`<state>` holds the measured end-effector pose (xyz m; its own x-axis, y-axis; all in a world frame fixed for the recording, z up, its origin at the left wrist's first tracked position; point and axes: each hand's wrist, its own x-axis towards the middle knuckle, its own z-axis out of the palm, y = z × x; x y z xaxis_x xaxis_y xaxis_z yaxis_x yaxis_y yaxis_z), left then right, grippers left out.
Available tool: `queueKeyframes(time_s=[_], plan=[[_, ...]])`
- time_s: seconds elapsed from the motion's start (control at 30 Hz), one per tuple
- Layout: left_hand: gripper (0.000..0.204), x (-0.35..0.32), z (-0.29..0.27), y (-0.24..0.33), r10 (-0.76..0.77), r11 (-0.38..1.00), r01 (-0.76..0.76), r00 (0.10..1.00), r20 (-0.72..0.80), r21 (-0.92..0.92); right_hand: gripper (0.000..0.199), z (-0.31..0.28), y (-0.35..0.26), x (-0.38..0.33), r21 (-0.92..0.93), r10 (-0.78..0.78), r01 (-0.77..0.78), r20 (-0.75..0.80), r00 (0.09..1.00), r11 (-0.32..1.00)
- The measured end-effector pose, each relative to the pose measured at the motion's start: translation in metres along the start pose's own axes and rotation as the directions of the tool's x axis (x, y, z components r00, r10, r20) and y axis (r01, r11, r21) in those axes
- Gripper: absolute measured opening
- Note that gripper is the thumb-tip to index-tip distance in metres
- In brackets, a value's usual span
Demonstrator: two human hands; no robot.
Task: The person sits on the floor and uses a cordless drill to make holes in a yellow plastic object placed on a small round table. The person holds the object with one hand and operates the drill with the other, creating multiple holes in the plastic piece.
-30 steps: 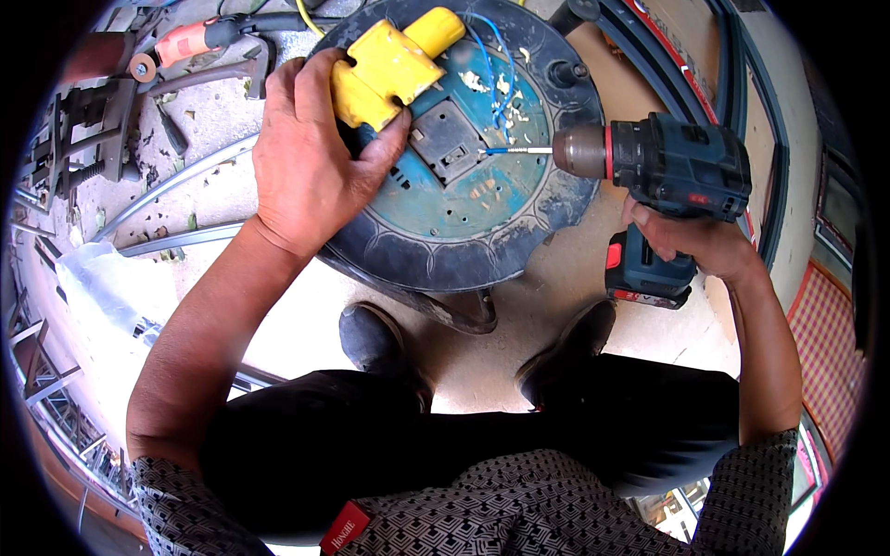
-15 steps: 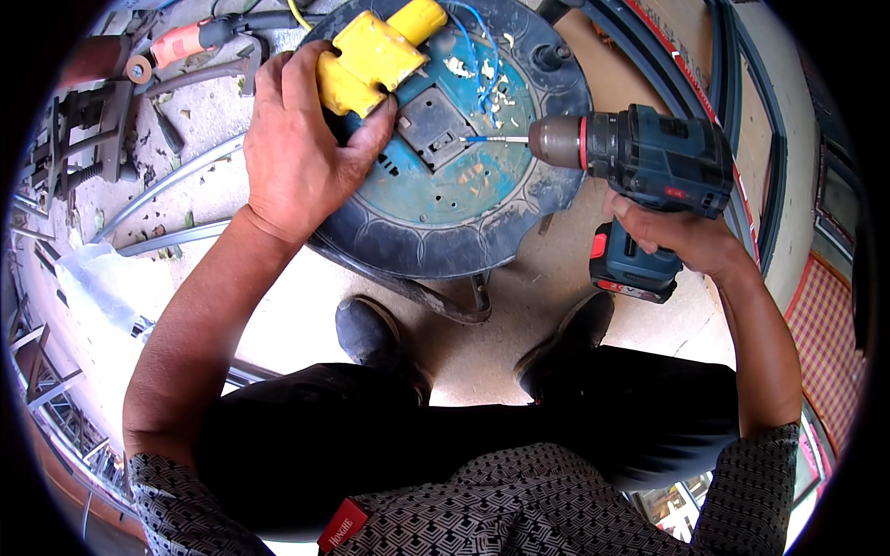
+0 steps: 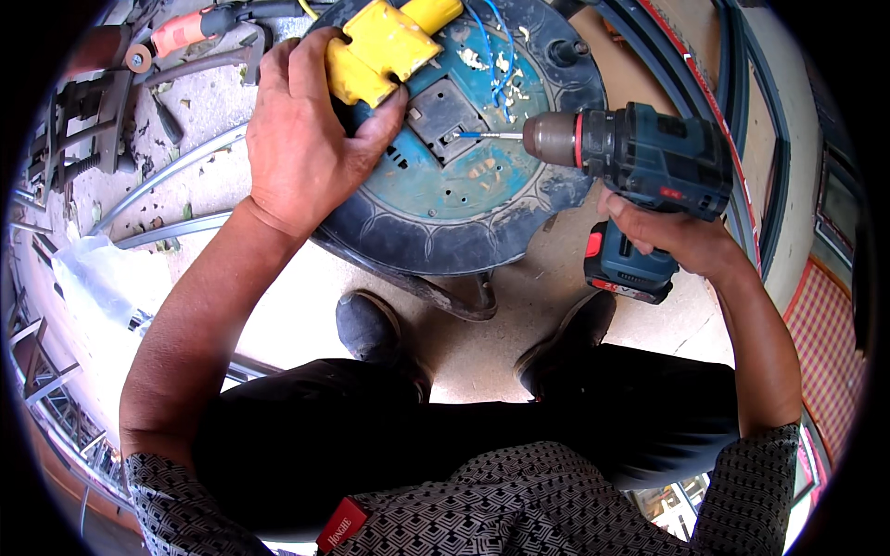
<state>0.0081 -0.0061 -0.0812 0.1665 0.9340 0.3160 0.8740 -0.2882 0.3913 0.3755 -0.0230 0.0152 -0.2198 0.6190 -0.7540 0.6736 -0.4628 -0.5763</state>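
My left hand (image 3: 311, 139) is closed around the near left side of a yellow plastic housing (image 3: 385, 46), its thumb along the lower edge. The housing rests over the far left part of a round black cable reel (image 3: 445, 246) with a teal centre. My right hand (image 3: 663, 227) grips a dark cordless drill (image 3: 672, 153), held level and facing left. Its slim bit (image 3: 501, 136), banded in blue, reaches over a square grey plate (image 3: 431, 107) in the reel's centre. The tip is at a small slot there; I cannot tell whether it touches.
Blue wire (image 3: 505, 56) and pale crumbs lie on the reel's far side. An orange angle grinder (image 3: 185, 35) and metal parts lie far left, beside a clear plastic bag (image 3: 97, 278). Dark frame profiles (image 3: 756, 102) stand at right. My shoes (image 3: 368, 324) are just below the reel.
The reel and the yellow housing have shifted slightly right, my left hand moving with them. The drill has moved slightly left, so its bit reaches further across the square plate.
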Motion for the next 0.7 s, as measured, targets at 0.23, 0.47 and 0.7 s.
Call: queueKeyframes(time_s=[0.23,0.47,0.7], plan=[[0.084,0.000,-0.001,-0.001,-0.003,1.000,0.003,1.000,0.003,-0.005,0.024,-0.002,0.000,0.001,-0.084,0.003,-0.002,0.013,1.000,0.996],[0.085,0.000,0.000,-0.002,0.009,1.000,-0.009,1.000,0.003,0.013,0.026,0.001,0.008,0.001,-0.128,0.012,-0.015,-0.023,1.000,0.992],[0.084,0.000,0.000,-0.002,0.005,1.000,-0.005,1.000,0.004,0.009,0.035,0.005,0.030,-0.003,-0.278,-0.379,0.353,-0.045,0.924,0.893]])
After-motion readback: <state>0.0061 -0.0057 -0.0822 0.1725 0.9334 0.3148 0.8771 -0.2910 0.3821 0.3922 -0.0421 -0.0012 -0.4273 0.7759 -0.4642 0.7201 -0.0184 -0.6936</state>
